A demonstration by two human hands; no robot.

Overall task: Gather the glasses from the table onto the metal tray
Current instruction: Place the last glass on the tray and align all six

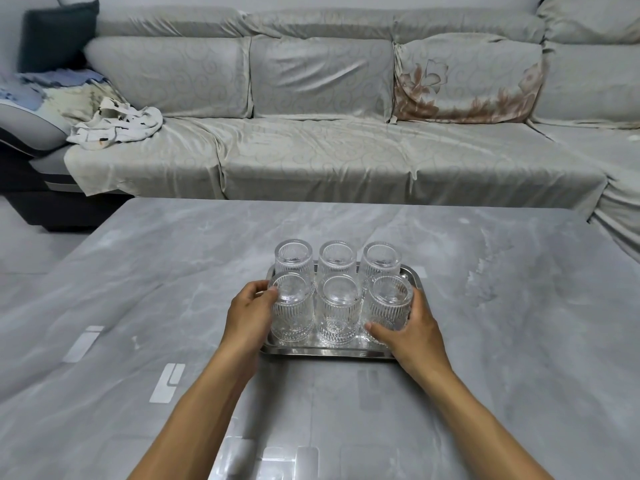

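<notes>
Several clear ribbed glasses stand upside down in two rows on the metal tray (325, 352), which lies on the grey marble table. My left hand (250, 317) wraps the front left glass (292, 310). My right hand (414, 332) wraps the front right glass (389, 308). The front middle glass (338, 311) stands between them, untouched. Three more glasses, such as the back middle one (337, 259), stand in the far row.
The grey table top (502, 323) spreads wide around the tray. A long sofa with a grey cover (322, 150) runs behind the table's far edge. Crumpled cloth (116, 128) and a dark cushion (57, 32) lie at its left end.
</notes>
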